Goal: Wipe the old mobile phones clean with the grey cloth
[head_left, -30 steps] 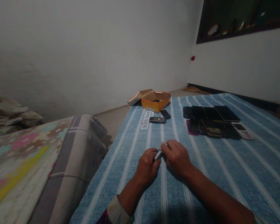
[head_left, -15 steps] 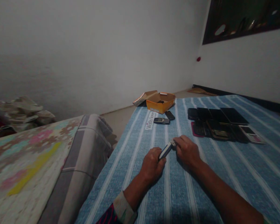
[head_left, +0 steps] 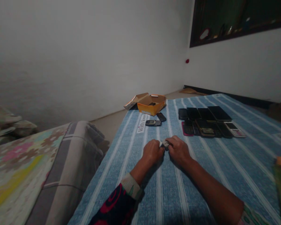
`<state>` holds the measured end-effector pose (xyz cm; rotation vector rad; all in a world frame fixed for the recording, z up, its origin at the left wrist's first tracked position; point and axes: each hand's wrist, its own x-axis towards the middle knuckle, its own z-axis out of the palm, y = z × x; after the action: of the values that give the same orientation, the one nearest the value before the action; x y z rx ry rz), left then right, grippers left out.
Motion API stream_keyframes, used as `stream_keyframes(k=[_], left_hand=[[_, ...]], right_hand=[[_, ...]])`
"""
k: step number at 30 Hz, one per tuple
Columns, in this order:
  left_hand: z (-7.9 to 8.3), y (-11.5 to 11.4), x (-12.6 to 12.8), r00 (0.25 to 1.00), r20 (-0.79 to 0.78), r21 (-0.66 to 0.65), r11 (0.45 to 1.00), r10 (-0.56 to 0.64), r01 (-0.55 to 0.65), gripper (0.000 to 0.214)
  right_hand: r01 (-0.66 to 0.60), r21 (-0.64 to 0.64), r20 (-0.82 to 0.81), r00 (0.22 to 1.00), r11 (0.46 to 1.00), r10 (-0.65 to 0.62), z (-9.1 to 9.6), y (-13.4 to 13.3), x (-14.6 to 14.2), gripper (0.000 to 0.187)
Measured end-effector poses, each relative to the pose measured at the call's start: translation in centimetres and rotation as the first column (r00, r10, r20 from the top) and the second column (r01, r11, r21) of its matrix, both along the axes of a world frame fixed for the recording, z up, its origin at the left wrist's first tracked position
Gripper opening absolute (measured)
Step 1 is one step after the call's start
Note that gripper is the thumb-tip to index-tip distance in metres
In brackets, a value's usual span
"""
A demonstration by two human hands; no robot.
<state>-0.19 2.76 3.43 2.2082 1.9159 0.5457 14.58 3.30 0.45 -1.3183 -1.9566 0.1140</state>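
**Gripping a small silver-grey phone (head_left: 165, 143) from both ends**

Pinching the phone with the left hand (head_left: 152, 152) on its left end and the right hand (head_left: 178, 150) on its right end, each grip curled closed on it, fingertips nearly meeting. Held low over a blue-and-white striped cloth (head_left: 201, 178), near the cloth's middle, mostly hidden by the fingers. Farther off on the cloth: a dark keypad phone (head_left: 153, 122) beside a white label reading "With love" (head_left: 141, 122), a second dark phone (head_left: 161, 117) just behind it, and an open orange cardboard box (head_left: 151, 105) at the far edge. Off to the right, lying in two close rows, a cluster of dark phones (head_left: 206, 120).
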Motion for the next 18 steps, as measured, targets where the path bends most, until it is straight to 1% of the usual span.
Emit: stream_keyframes(k=[3, 7, 9, 11, 12, 14, 16, 18], left_hand=[[0.2, 0.9, 0.3, 1.000, 0.027, -0.018, 1.000, 0.009, -0.008, 0.020], [0.9, 1.1, 0.6, 0.993, 0.115, -0.014, 1.000, -0.003, 0.004, 0.017], [1.3, 0.9, 0.7, 0.985, 0.171, 0.004, 1.000, -0.023, 0.023, 0.012], [1.5, 0.7, 0.7, 0.967, 0.248, 0.038, 0.998, -0.060, 0.052, 0.012], [1.5, 0.6, 0.6, 0.947, 0.307, 0.063, 0.995, -0.090, 0.074, 0.013], [1.3, 0.4, 0.4, 0.882, 0.443, 0.121, 0.985, -0.162, 0.120, 0.013], [1.1, 0.1, 0.0, 0.802, 0.554, 0.172, 0.973, -0.225, 0.154, 0.012], [0.9, -0.2, -0.4, 0.754, 0.605, 0.199, 0.965, -0.256, 0.169, 0.015]], right_hand=[[-0.011, -0.023, -0.080, 0.997, 1.000, 0.009, -0.3, 0.5, 0.2, 0.029], [-0.030, -0.041, -0.252, 0.968, 0.999, 0.019, -0.2, 1.2, 0.6, 0.032], [-0.029, -0.010, -0.316, 0.949, 1.000, 0.024, 0.3, 1.2, 0.6, 0.032], [-0.034, 0.053, -0.333, 0.942, 0.998, 0.050, 0.9, 1.0, 0.5, 0.032], [-0.041, 0.085, -0.321, 0.945, 0.996, 0.066, 1.3, 0.8, 0.5, 0.032], [-0.059, 0.124, -0.263, 0.960, 0.991, 0.090, 1.8, 0.6, 0.4, 0.031], [-0.052, 0.112, -0.197, 0.978, 0.992, 0.073, 2.0, 0.4, 0.4, 0.029], [-0.028, 0.065, -0.160, 0.986, 0.998, 0.038, 1.8, 0.5, 0.6, 0.029]])
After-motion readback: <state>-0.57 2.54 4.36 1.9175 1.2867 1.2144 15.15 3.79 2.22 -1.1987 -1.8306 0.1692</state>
